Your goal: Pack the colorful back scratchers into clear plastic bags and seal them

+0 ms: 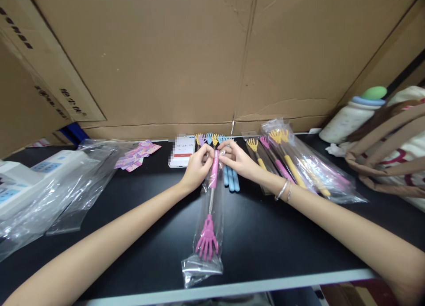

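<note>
A pink hand-shaped back scratcher [209, 217] lies inside a clear plastic sleeve [203, 264] on the black table, claw end toward me. My left hand [196, 168] pinches the sleeve's far open end at the pink handle. Opposite it, my right hand [239, 160] grips the same end of the sleeve. Just beyond my fingers lie several loose scratchers [229, 175] with blue handles and coloured claws.
Bagged scratchers [299, 168] are piled at the right. A phone [182, 151] and pink labels [137, 156] lie at the back, empty plastic bags [66, 186] at the left. A bottle [352, 115] and a handbag [395, 151] stand at the right; cardboard walls the back.
</note>
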`<state>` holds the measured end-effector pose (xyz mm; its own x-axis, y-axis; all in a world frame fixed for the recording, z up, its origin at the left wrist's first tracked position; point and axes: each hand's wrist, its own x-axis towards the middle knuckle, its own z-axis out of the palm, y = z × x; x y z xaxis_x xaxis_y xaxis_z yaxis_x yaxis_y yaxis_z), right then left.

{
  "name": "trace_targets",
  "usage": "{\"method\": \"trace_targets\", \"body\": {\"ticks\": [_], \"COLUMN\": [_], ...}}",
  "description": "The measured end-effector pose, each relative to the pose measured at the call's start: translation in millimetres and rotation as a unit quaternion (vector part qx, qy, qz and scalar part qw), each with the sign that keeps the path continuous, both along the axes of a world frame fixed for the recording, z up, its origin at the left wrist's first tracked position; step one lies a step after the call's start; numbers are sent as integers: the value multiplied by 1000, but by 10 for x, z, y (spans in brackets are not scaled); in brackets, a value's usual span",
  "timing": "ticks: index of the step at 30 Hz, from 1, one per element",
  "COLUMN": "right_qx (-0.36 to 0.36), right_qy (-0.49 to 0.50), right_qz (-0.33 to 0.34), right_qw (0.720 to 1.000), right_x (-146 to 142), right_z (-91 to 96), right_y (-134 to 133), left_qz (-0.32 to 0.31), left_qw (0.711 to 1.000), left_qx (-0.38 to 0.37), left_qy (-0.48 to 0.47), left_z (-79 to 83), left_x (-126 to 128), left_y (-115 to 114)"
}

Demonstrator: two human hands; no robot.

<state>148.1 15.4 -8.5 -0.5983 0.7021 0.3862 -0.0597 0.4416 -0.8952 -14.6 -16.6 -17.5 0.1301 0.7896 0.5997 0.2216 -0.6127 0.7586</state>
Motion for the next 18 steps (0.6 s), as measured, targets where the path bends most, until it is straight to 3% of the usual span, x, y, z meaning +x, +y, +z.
{"method": "trace_targets", "body": {"ticks": [8, 18], "right_qx": [51, -143], "right_qy": [-55, -11], "right_qz": [-35, -24], "right_qw": [997, 989], "right_x": [20, -20], "right_z": [59, 119], "right_y": [-51, -127], "left_qz": [16, 53], "left_qw": [1000, 997], "left_qx": [14, 49], "left_qy": [15, -8], "left_z": [20, 19], "left_x": [2, -6], "left_y": [-18, -37]}}
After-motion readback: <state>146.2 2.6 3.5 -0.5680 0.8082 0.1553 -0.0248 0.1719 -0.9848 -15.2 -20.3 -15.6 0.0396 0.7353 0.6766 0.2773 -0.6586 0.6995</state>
